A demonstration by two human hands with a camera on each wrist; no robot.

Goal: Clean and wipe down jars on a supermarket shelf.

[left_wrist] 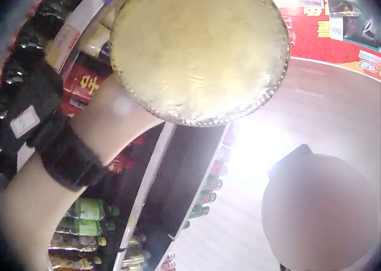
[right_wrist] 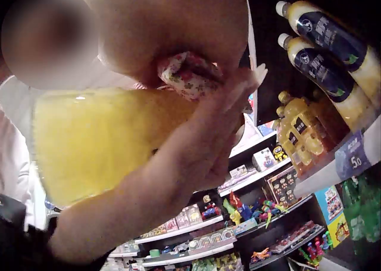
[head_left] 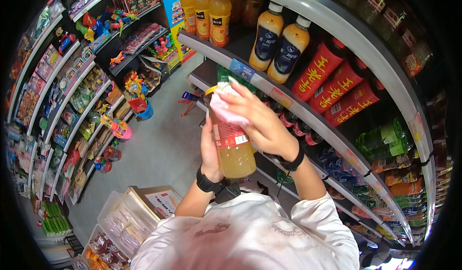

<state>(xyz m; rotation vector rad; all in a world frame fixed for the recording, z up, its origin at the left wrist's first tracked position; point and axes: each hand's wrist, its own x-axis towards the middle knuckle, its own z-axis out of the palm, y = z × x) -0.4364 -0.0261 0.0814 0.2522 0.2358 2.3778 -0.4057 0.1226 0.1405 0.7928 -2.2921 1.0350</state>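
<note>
Overhead, a juice bottle steadied under a cloth

Seemingly the juice bottle [head_left: 233, 147] is held out clear of the drinks shelf [head_left: 211, 52] and kept upright so that its top can be reached from every side. The left grip [head_left: 210, 155] clasps the lower body of the bottle, thumb on the near side and fingers curled round the back. Sitting that low, it leaves the label and neck bare. From the left wrist view only the bottle's round base shows, right above the camera. The right grip [head_left: 262, 123] sits on top of the bottle, above the left one. Its fingers are bent over a pink patterned cloth [head_left: 224, 107], bunched between thumb and fingers and pressed onto the cap end; the cap itself is hidden beneath. Beyond the right grip, orange drink bottles [head_left: 211, 12] stand on the shelf, well apart from both grips.
</note>
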